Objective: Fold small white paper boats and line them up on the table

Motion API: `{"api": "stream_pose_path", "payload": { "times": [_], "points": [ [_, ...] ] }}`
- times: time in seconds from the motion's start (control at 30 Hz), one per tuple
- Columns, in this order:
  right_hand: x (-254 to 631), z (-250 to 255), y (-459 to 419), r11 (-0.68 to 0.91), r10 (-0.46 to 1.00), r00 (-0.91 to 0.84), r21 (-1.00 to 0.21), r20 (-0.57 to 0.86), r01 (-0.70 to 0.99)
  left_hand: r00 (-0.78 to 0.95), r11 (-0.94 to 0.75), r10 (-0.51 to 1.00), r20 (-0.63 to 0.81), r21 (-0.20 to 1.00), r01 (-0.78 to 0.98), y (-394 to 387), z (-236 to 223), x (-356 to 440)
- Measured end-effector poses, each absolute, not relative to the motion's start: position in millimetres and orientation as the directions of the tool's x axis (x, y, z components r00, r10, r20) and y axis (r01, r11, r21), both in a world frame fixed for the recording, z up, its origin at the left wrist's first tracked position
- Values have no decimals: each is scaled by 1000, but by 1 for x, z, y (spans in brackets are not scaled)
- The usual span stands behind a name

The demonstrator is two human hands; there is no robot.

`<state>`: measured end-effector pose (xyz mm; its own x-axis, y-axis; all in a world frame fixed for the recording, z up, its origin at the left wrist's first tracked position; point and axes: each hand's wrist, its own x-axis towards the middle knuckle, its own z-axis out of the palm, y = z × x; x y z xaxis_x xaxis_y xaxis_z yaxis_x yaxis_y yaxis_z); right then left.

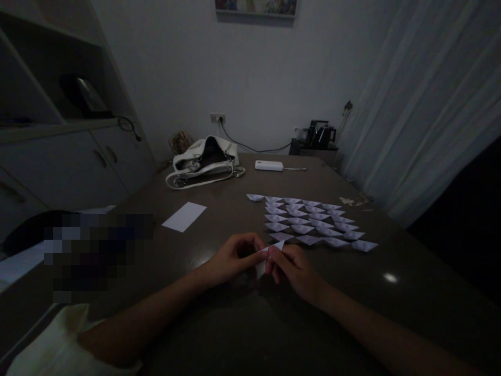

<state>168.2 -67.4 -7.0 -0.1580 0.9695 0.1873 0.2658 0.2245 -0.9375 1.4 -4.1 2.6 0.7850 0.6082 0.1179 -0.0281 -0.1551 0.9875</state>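
A small folded piece of white paper (261, 268) is held between both hands above the near part of the table. My left hand (238, 256) pinches its left side between thumb and fingers. From the right, my right hand (294, 269) grips the same paper, thumb on top near a pointed corner. The fingers cover much of the paper, so its full shape is hidden. Just beyond my right hand, rows of folded paper boats (309, 221) stand on the table. Flat white paper (185, 216) lies beyond my left hand.
A white handbag (207, 159) with its strap lies at the table's far left. A white power bank (269, 165) with a short cable rests at the far middle. Black kettles (323, 136) stand behind the far right end. Paper scraps (352, 201) lie near the right edge.
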Motion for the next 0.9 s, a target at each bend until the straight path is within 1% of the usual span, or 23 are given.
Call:
{"api": "stream_pose_path", "payload": {
  "times": [0.1, 0.23, 0.37, 0.5, 0.57, 0.7, 0.9],
  "points": [
    [168, -8, -66, 210, 974, -137, -940, 178, 270, 771, -176, 622, 137, 984, -32, -3, 3, 1],
    [168, -6, -67, 223, 974, -104, -924, 200, 311, 778, -167, 616, 125, 986, -27, -3, 3, 1],
    [168, -4, -69, 246, 968, -133, -912, 213, 330, 792, -150, 598, 120, 988, -36, -3, 1, 1],
    [169, -6, -68, 245, 967, -157, -901, 200, 359, 770, -186, 622, 140, 982, -29, -3, 2, 0],
    [169, -6, -68, 243, 968, -143, -901, 205, 360, 776, -188, 616, 135, 982, -21, -4, 3, 0],
    [169, -5, -67, 235, 972, -67, -905, 226, 356, 786, -151, 610, 101, 989, -10, -5, 4, 1],
    [170, -3, -67, 263, 963, -47, -892, 265, 368, 791, -88, 608, 70, 996, -21, -4, 4, 2]
  ]
}}
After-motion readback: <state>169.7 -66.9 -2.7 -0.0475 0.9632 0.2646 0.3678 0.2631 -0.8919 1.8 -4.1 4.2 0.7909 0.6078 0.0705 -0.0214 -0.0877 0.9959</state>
